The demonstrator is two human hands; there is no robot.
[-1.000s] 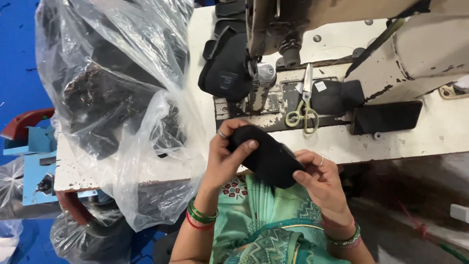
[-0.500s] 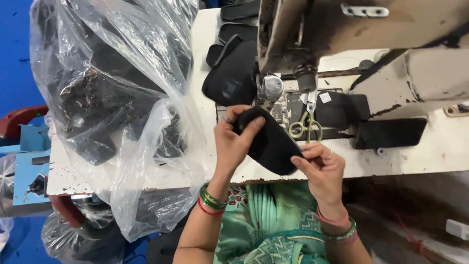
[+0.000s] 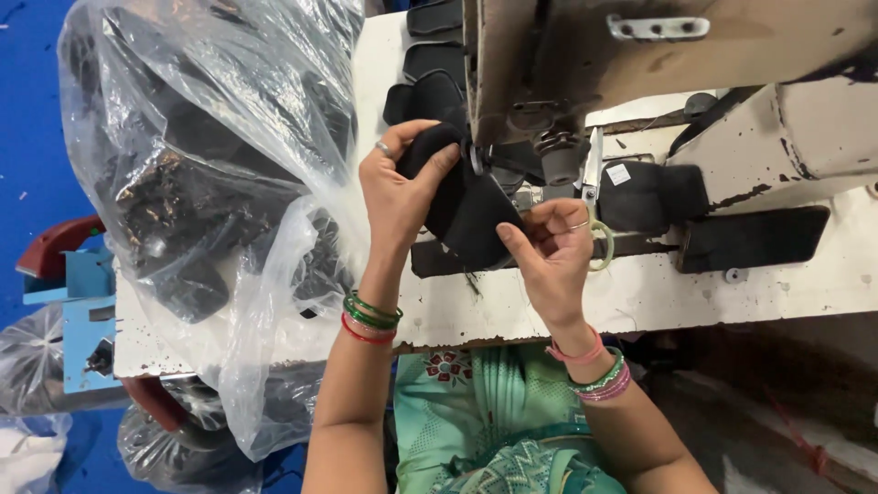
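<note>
Head view. Left hand (image 3: 398,187): closed over upper end of black padded fabric piece (image 3: 466,210). Right hand (image 3: 549,247): pinching its lower edge. Piece's long axis slants from upper left, directly under grey sewing machine head (image 3: 585,64). Scissors (image 3: 594,210) right of the machine head; clear plastic bag (image 3: 210,183) left, crowding white table (image 3: 640,297).

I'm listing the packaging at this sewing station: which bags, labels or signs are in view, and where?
Clear plastic bag: on the table's left end, large, crumpled, full of black pieces.
More clear plastic bags: lower left, below the table, crumpled, partly hidden.
Small white label: rectangular, on a black piece right of the left hand and right hand.
No signs or screens.
</note>
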